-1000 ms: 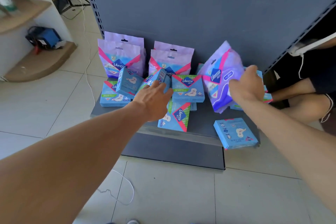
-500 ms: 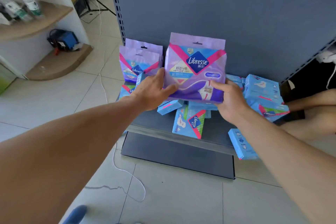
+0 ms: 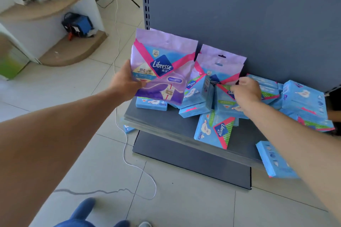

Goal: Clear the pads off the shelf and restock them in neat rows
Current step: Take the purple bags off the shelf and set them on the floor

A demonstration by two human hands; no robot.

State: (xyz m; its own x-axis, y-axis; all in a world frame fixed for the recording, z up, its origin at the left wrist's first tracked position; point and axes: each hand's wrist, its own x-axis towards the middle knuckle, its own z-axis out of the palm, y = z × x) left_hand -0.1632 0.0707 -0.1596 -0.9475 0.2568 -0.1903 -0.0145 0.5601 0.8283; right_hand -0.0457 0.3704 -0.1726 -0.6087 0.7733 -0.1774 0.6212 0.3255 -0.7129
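Gripping the big purple pack [image 3: 162, 68] by its left edge, my left hand [image 3: 125, 83] held it upright and lifted off the shelf [image 3: 166, 121], out past the shelf's left end with its long axis standing near vertical and its printed face toward me. My right hand [image 3: 243, 90] reached in just beside it, fingers curled and pinching at the lower part of the second purple pack [image 3: 219, 64], which stood leaning against the grey back panel [image 3: 258, 14]; blur kept me from telling how firm that pinch was.

That standing pack lay directly ahead of the right grip and to the right of the lifted one, close but apart from it. I judged the right hand much the nearer, so the next move looked like a straight pull up and toward me, along the pack's tall axis.

Below it the blue boxes [image 3: 214, 132] lay jumbled over the shelf, some flat, some tipped on edge against the pack's foot. One blue box [image 3: 273, 160] hung over the front right lip of the shelf, under my right forearm, and I thought a careless drag could knock it to the floor. A thin white cable [image 3: 129, 162] trailed across the tiles beside the shelf.
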